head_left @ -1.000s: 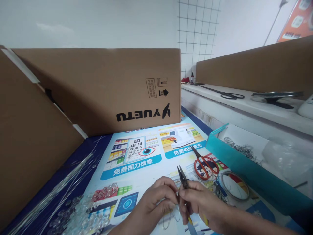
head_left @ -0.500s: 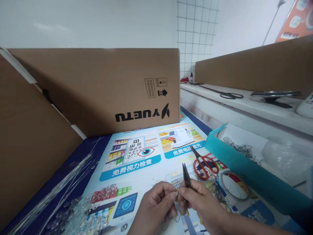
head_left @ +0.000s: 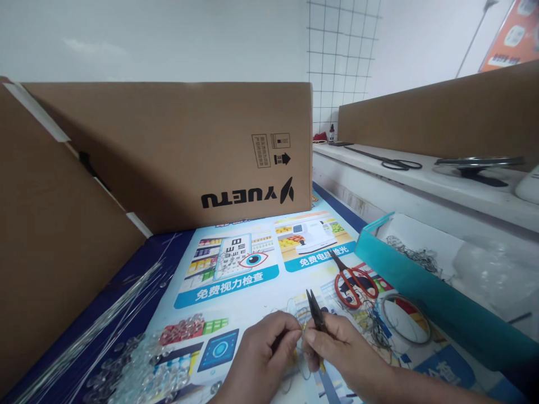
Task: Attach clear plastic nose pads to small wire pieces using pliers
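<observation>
My left hand [head_left: 263, 350] is closed in a pinch on a thin wire [head_left: 302, 327], in front of me and low in the view. Touching it at the fingertips, my right hand [head_left: 343, 348] also pinches near the wire. A pair of dark, pointed needle-nose pliers [head_left: 316, 314] rests in the right hand, jaws up and slightly apart, with a yellow handle part showing below. Thin wire loops hang under the fingers. Red-handled scissors [head_left: 344, 275] lie just beyond the right hand, beside tangled wire pieces [head_left: 378, 331] and a round wire coil [head_left: 428, 335].
Clear beads [head_left: 145, 367] are heaped at the lower left, near long straight wires [head_left: 105, 314]. A teal box [head_left: 421, 300] holding wire pieces and a plastic bag stands at the right. A large cardboard box [head_left: 177, 151] closes off the back. Black scissors [head_left: 396, 163] lie on the ledge.
The pliers' tips have tilted to the left and dropped a little. My left-hand fingers have curled in more beside the right fingertips. The whole view has shifted slightly.
</observation>
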### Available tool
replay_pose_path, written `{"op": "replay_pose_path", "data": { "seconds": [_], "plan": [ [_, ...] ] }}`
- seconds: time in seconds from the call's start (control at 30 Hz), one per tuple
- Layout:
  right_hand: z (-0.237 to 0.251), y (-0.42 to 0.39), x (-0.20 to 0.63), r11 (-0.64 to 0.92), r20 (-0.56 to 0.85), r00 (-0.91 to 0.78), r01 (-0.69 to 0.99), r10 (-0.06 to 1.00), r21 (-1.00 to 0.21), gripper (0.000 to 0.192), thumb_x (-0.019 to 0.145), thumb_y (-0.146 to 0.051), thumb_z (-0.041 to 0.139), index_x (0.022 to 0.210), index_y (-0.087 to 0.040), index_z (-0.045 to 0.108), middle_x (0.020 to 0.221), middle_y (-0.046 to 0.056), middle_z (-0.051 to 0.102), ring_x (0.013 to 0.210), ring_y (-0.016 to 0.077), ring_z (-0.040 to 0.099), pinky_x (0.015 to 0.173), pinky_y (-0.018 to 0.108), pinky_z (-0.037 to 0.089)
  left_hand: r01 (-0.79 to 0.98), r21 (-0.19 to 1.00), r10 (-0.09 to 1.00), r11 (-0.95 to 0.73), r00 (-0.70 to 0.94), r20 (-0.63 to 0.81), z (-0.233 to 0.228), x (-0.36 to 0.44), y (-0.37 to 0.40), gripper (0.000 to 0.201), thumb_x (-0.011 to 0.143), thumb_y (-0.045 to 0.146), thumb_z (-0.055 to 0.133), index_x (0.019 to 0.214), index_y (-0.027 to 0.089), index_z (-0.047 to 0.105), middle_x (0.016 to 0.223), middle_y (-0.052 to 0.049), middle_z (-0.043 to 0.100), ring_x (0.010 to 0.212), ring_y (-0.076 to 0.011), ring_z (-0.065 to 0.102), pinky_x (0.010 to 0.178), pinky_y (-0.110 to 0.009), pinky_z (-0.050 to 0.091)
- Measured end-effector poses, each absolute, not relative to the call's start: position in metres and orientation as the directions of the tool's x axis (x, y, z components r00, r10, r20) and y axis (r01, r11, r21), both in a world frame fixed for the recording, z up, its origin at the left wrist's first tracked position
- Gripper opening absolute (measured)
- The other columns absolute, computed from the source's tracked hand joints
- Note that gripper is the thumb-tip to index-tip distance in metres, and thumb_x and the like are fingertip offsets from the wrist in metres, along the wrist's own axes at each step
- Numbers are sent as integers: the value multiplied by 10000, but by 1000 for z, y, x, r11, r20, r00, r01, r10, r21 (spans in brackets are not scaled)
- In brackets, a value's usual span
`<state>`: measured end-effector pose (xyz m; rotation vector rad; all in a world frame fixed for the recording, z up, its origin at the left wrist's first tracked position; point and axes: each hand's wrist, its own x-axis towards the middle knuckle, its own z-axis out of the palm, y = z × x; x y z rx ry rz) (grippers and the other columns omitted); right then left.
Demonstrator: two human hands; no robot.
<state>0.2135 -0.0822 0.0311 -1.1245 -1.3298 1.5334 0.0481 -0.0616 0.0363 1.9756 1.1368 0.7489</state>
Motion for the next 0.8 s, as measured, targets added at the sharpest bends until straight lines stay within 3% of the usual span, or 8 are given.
{"op": "replay_pose_path", "data": {
  "seconds": [0.23,0.43,0.53,0.6,0.7,0.8],
  "plan": [
    [26,-80,219,-62,-97,-278,133,956,-989,175,804,-287,465,698,-153,502,569,-23,474,556,107,441,554,232,353,476,765,860,-435,470,196,35,48,-62,169,854,203,434,737,183,555,708,-1,601,658,-124,556,606,-202,407],
    [25,-81,221,-106,-116,-346,48,931,-993,175,786,-304,497,703,-151,514,566,-22,492,541,109,453,545,233,354,474,654,790,-590,508,344,31,45,-63,157,867,175,403,771,187,527,711,-8,577,644,-122,539,579,-204,383],
    [24,-80,220,-180,-159,-362,-23,919,-983,187,773,-329,527,721,-150,527,564,-20,511,526,108,468,542,236,357,460,667,791,-586,504,347,30,46,-63,163,866,188,405,764,185,533,711,-14,569,647,-129,527,584,-215,376],
    [26,-80,219,-204,-164,-358,-77,919,-976,193,765,-329,540,699,-147,530,554,-16,523,515,106,471,547,238,359,436,753,840,-493,465,280,31,48,-62,166,860,220,429,739,180,536,702,-13,564,648,-131,516,594,-218,379],
    [30,-79,217,-178,-133,-289,-135,948,-975,189,772,-304,534,672,-143,535,539,-10,535,537,106,481,581,238,365,292,932,912,-215,400,85,32,52,-63,189,849,303,469,727,169,524,657,1,537,607,-117,485,559,-205,374],
    [32,-78,217,-150,-111,-246,-144,963,-978,189,787,-293,530,671,-144,537,556,-9,547,557,102,482,590,229,359,115,993,911,25,407,-70,32,55,-63,239,835,380,494,752,157,520,578,33,484,507,-83,424,483,-180,330]
  ]
}}
